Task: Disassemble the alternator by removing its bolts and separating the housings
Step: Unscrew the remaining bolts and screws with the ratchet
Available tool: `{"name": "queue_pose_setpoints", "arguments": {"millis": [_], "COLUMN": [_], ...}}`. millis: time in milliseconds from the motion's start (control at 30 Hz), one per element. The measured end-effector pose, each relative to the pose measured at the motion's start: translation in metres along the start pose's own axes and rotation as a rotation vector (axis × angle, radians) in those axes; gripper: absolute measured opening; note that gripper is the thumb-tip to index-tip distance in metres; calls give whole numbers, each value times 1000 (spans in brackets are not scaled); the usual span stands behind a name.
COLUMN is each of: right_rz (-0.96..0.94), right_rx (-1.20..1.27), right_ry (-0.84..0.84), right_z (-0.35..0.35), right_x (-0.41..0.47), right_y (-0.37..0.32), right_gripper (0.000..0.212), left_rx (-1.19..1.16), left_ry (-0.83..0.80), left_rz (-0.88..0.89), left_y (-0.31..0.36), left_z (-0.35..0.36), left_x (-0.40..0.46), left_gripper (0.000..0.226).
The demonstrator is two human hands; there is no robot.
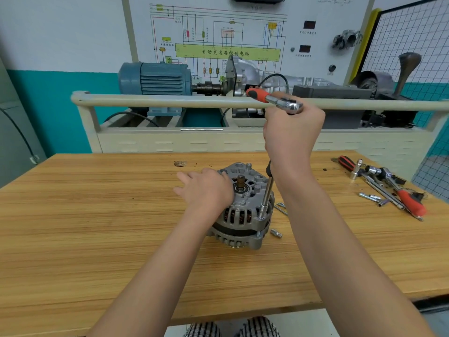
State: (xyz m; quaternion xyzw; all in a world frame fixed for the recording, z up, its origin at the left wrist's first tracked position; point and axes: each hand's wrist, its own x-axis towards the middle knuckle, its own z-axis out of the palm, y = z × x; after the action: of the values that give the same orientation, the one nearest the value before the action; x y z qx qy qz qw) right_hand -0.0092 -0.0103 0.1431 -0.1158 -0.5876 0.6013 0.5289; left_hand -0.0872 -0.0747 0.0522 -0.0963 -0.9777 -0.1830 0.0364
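Head view looks down on a wooden worktop (97, 227) with striped grain, set in a workshop with a teal and white wall. Behind the worktop stands a beige training rig (170, 139) with a rail across its front, carrying a blue electric motor (155, 79) coupled to a gearbox (257, 74), and above it a white panel with a wiring diagram (218, 37). A wire mesh screen (413, 40) stands at the right.

An alternator (245, 210) sits near the middle of the worktop, its shaft (240, 182) pointing straight up, so its long axis is vertical and its finned housing faces out all round. The left hand (206, 190) lies flat on the top left of the alternator, fingers straight and spread toward the left, gripping nothing. The right hand (291, 135) is raised above the alternator and curled round the head of a ratchet (274, 99), whose orange handle points up and left. From under that hand a long extension bar (266, 193) runs down, slightly tilted, to a socket at the alternator's right edge; it seems to sit on a bolt, though the bolt itself is hidden.

Just right of the alternator lie a small socket (276, 232) and some loose bits (281, 207). Well apart, at the far right, lies a heap of spare tools (388, 186) with red handles.
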Motion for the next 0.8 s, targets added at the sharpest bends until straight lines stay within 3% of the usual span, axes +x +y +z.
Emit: {"name": "queue_pose_setpoints", "arguments": {"millis": [267,500,800], "right_rz": [-76,84,116], "right_rx": [-61,80,142], "right_ry": [-90,-293,-488], "right_z": [5,-3,-12], "right_x": [-5,5,14], "right_y": [8,6,9], "right_gripper": [29,25,18], "left_rx": [-51,-94,-94], "left_ry": [48,80,76], "left_rz": [27,51,74], "left_y": [-3,-4,-4], "left_z": [5,8,8], "left_x": [0,5,8], "left_gripper": [57,63,63]}}
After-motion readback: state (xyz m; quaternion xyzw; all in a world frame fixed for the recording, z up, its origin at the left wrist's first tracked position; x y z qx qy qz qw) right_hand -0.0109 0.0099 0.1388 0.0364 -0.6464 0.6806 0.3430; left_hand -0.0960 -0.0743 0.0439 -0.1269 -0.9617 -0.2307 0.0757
